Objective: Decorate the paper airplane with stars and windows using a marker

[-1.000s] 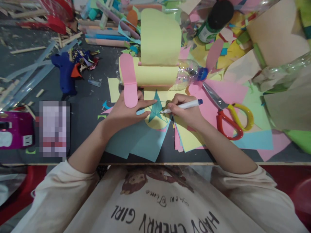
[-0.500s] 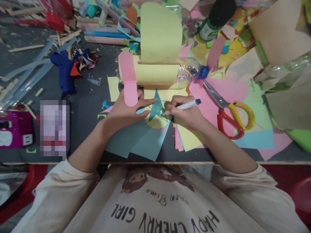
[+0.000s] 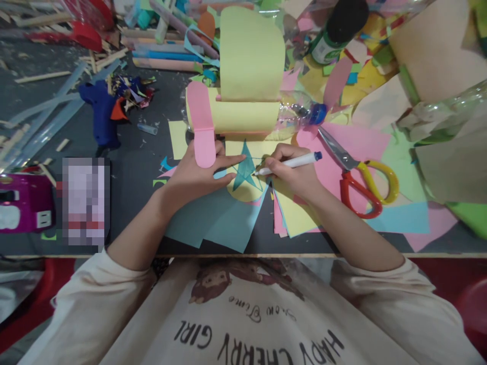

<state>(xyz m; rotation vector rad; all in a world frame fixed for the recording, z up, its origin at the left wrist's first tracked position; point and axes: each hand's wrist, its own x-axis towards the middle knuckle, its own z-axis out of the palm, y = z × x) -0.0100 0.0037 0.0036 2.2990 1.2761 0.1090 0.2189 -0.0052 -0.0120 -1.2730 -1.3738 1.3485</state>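
My right hand (image 3: 291, 165) grips a white marker (image 3: 299, 161) with a blue end, its tip at the right side of a blue-green star (image 3: 246, 167). The star is partly filled in on a round yellow paper (image 3: 245, 191). My left hand (image 3: 200, 170) lies over the paper, thumb and forefinger apart at the star's left edge. Blue-green sheets (image 3: 213, 223) lie beneath. Just beyond my hands is a plastic bottle (image 3: 297, 109) wrapped in yellow paper (image 3: 247, 115), with a pink paper strip (image 3: 203, 126) hanging over my left hand.
Red and yellow scissors (image 3: 361, 182) lie on coloured paper to the right. A blue glue gun (image 3: 99, 114), clear glue sticks (image 3: 57, 111) and a purple object (image 3: 25, 203) are on the left. Markers (image 3: 167, 54), a dark-capped green bottle (image 3: 338, 33) and paper scraps crowd the back.
My right hand has tilted and shifted slightly up, and the marker's blue end has moved right. The marker tip stays near the star's right side. My left hand holds its place.
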